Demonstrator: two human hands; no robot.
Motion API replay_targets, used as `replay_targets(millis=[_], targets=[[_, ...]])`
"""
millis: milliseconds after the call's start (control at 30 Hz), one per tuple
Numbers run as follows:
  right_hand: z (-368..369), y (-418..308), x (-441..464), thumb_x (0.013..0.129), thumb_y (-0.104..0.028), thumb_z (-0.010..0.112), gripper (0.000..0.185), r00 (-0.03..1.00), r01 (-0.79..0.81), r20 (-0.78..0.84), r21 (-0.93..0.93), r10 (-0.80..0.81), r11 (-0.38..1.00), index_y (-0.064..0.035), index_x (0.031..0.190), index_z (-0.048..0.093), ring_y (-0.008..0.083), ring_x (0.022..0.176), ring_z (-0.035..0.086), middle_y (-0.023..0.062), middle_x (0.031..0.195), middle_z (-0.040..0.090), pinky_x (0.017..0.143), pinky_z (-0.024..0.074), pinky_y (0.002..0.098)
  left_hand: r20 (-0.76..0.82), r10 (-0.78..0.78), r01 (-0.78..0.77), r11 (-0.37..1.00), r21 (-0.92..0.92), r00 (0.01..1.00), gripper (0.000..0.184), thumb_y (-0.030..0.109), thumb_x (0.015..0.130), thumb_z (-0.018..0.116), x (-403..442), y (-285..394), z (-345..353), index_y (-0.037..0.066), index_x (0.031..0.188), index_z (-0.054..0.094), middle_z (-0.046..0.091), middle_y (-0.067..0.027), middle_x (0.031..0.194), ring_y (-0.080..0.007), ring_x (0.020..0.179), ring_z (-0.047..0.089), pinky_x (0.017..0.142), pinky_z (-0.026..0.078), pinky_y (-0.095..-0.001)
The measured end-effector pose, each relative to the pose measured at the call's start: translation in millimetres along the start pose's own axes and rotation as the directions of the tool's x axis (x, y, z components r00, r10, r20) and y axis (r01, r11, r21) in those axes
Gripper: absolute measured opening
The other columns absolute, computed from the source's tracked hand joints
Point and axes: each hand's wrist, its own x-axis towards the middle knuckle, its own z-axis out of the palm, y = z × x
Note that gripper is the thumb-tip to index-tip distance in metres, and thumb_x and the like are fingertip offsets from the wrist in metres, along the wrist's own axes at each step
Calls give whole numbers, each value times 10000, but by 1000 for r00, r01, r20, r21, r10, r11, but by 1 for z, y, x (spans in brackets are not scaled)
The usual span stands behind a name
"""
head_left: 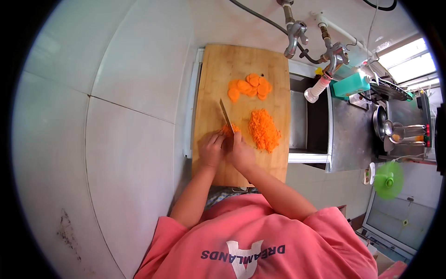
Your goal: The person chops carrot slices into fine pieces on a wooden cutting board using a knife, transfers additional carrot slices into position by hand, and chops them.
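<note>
My right hand (242,152) is closed round the handle of a kitchen knife (225,113), whose blade points away from me and slightly left. Just left of the blade lies a small portion of cut carrot (228,129) on the wooden cutting board (211,88). My left hand (212,149) rests there with curled fingers pressed on the carrot, close to the knife. A heap of finely chopped carrot (264,131) sits to the right of the knife. Farther up the board is a group of overlapping round carrot slices (251,86). The knife handle is mostly hidden by my fingers.
A tiled wall (130,144) stands close on the left. Right of the board is a sink (298,116), with taps (296,37) above it. A teal bottle (350,85), a pan (380,122) and ladles (404,132) are farther right, near a green fan (390,180).
</note>
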Motion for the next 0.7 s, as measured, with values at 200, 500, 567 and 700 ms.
replay_targets(millis=[200,500,567,700], targets=[[-10,2,-1,755,-28,527,332,995,-69,-56,176,80,982,-16,1041,359,460,718,589,258,833,595,600,476,523,-46,16,-16,1000,-1,999,77,32,760,648,2,-4,6,29,835,666,674,-75,914,-234,869,635,739,526,-324],[-25,28,5,754,11,490,282,989,140,35,68,-142,988,-13,1009,370,458,762,589,282,934,578,631,473,518,6,123,-123,992,30,992,80,65,769,655,8,-3,-3,31,840,667,674,-83,933,-237,875,637,765,521,-329],[-40,30,8,750,19,489,293,976,164,142,15,-165,986,-16,1012,365,456,778,590,277,952,577,646,474,515,58,175,-179,982,67,983,76,81,774,654,6,-9,-9,33,832,666,674,-83,927,-234,866,637,760,523,-329],[-49,26,13,749,25,492,303,979,151,133,35,-154,988,-17,1018,358,451,781,592,272,928,584,653,475,513,172,203,-227,965,132,964,69,86,763,652,10,-14,-8,44,816,666,677,-78,910,-227,840,636,746,525,-329]])
